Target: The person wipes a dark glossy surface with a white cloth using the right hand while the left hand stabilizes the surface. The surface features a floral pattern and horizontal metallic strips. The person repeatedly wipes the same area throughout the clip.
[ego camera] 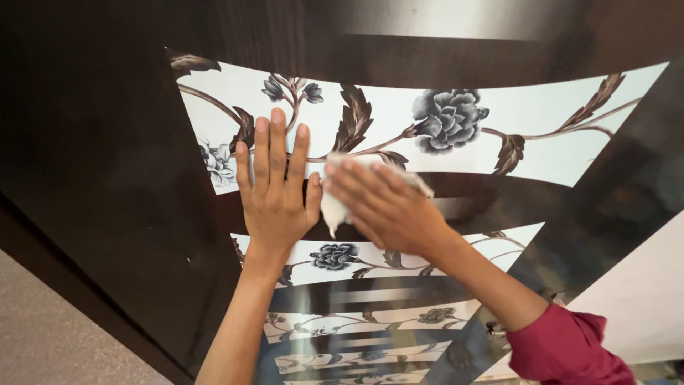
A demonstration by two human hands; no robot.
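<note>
Floor (50,335), pale and speckled, is showing at the lower left edge, below the foot of the cabinet.

Cabinet door (107,164), dark glossy brown, is filling the left and top of the view; its sheen is carrying faint smudges, and a small pale fleck is sitting on the dark face near its lower part.

Floral panels (534,121), white bands printed with grey blossoms and brown leaves, are running across the door in stacked strips with dark bands between them.

Left hand (274,196) is lying flat on the door, fingers straight and only slightly parted, palm pressing across the dark band between the top two strips; it is holding nothing.

Cloth (335,207), small, white and crumpled, is sitting against the door just beside the left thumb, on the dark band under the top strip, and is mostly covered.

Right hand (385,210) is pressing the cloth to the surface, fingers together and laid over it; it is hard to tell whether the hand is gripping or only pushing.

Sleeve (570,349), crimson, is bunching at the right forearm.

Wall (641,285), pale, is showing at the lower right.

Risks, as judged: the bare left palm is likely leaving fresh prints on the gloss; the loosely held cloth could slip out from under the fingers and drop; heavy leaning on both hands could make the door swing or shift.
</note>
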